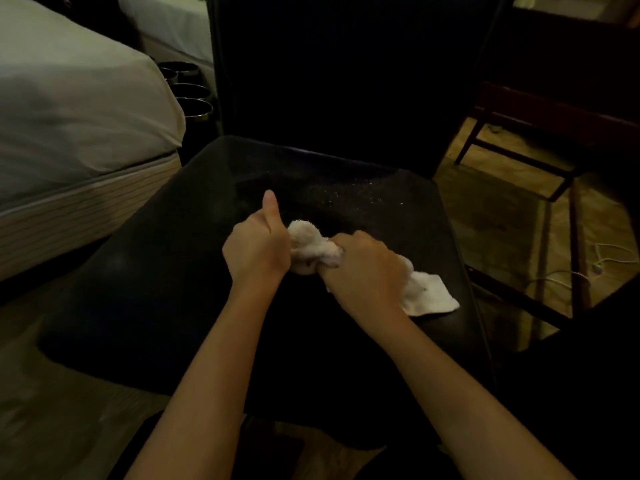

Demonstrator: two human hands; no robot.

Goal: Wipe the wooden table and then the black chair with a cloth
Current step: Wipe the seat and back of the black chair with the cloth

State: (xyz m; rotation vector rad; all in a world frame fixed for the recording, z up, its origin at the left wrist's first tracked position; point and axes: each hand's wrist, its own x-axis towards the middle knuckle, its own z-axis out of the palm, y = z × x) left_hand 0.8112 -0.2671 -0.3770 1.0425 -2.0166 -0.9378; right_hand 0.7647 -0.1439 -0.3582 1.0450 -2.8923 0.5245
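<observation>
The black chair [173, 271] fills the middle of the view, its seat in front of me and its dark backrest rising behind. A white cloth [311, 242] lies bunched over the seat's middle, and one flat end sticks out to the right past my wrist. My left hand [258, 245] grips the cloth's left part with the thumb pointing up. My right hand [365, 263] grips the cloth from the right, fingers curled round it. Small pale specks dot the seat just beyond the hands.
A bed with white sheets [76, 109] stands close on the left. Several round metal rims [194, 102] sit between the bed and the chair. Dark wooden furniture legs [512, 157] stand at the right on a tan floor, where a white cable [588, 268] lies.
</observation>
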